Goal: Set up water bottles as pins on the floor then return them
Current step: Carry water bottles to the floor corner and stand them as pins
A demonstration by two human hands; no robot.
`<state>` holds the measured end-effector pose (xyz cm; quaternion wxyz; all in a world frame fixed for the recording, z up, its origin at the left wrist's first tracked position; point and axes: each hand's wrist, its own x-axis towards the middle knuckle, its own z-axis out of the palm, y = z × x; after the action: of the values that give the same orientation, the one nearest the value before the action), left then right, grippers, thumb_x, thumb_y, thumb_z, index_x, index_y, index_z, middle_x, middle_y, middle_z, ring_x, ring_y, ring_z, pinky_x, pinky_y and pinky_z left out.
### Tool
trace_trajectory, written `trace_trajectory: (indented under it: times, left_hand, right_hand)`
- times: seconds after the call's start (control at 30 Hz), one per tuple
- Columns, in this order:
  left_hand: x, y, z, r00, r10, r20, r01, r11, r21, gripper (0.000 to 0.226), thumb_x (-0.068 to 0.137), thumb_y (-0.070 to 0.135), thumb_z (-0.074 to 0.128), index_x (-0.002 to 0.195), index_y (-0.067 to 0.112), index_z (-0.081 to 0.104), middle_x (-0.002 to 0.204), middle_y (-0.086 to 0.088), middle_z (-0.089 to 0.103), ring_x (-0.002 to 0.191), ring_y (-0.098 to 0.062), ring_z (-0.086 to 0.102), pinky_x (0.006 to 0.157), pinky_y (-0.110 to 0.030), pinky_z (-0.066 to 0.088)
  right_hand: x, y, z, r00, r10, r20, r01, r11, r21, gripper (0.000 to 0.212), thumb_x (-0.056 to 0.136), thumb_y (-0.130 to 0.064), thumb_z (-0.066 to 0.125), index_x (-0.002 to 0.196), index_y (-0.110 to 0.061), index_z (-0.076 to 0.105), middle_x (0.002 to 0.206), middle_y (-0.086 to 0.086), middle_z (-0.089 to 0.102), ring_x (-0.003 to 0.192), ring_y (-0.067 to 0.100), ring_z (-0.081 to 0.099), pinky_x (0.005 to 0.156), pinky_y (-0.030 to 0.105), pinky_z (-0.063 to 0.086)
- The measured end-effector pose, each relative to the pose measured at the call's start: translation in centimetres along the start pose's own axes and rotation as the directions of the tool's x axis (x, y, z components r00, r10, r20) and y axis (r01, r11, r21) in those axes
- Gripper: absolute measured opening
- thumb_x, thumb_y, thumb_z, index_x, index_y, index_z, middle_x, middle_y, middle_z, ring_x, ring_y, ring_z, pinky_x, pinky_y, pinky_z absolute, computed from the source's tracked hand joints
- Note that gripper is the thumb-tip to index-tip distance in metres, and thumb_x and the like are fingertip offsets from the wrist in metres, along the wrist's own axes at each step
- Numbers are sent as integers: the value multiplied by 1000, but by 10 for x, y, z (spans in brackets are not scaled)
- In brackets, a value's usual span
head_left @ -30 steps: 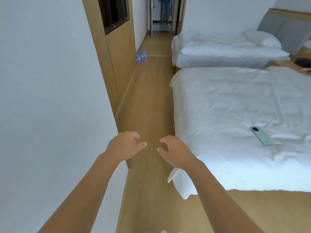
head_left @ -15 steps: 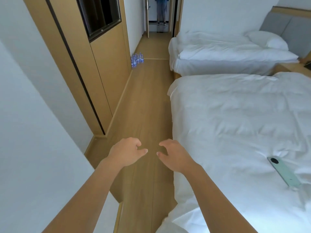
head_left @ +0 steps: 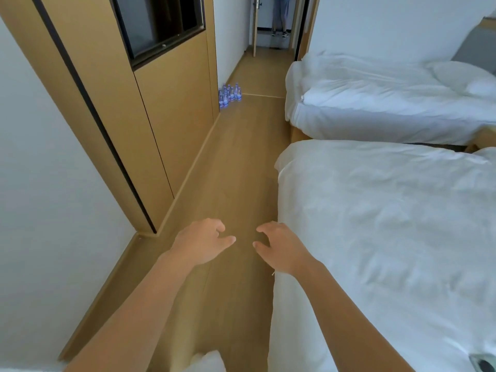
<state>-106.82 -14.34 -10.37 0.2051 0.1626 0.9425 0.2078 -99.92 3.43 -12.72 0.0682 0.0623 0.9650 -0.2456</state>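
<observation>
Several clear water bottles with blue labels stand in a tight cluster on the wooden floor far ahead, beside the corner of the wooden wall panel. My left hand and my right hand are stretched out in front of me above the floor, palms down, fingers loosely curled, holding nothing. Both hands are far from the bottles.
A wooden wall panel with a dark window lines the left of the narrow wooden aisle. Two white beds, near and far, fill the right. A green phone lies on the near bed. A person's legs show in the far doorway.
I have moved forward along the aisle: the bottles and wall panel are nearer, and the phone has slid to the bottom right corner. My hands keep the same pose.
</observation>
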Motion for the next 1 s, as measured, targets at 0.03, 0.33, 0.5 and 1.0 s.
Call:
trace_trajectory:
  times: [0.03,0.33,0.5,1.0]
  left_hand:
    - [15,0,-3,1000,-3,2,3,1000,0,52,88,53,53,130,22,52,128,4,58,114,-15,56,90,-32,45]
    - [179,-4,-51,999,-7,48,9,999,-45,53,89,50,55,131,18,51,131,0,56,118,-17,54,100,-41,44]
    - [292,0,-107,1000,13,16,-13,999,-30,52,88,49,57,130,18,53,129,1,57,115,-17,55,94,-32,43]
    - [549,20,-165,996,40,74,-40,999,-8,50,86,47,60,125,16,56,128,-2,59,117,-17,55,98,-35,44]
  right_hand:
    - [15,3,-2,1000,1,5,-1,1000,-1,46,96,-33,46,138,-14,43,136,3,48,129,21,38,105,34,36]
    - [179,27,-33,999,48,25,-48,998,-30,47,96,-32,48,139,-14,43,139,3,45,128,22,40,106,36,36]
    - [289,30,-63,997,74,17,-73,997,-37,44,95,-29,47,136,-13,46,134,3,49,127,22,41,104,34,37]
    - [539,87,-110,994,109,17,-110,993,31,46,92,-28,51,135,-13,47,132,4,51,124,22,42,99,33,38]
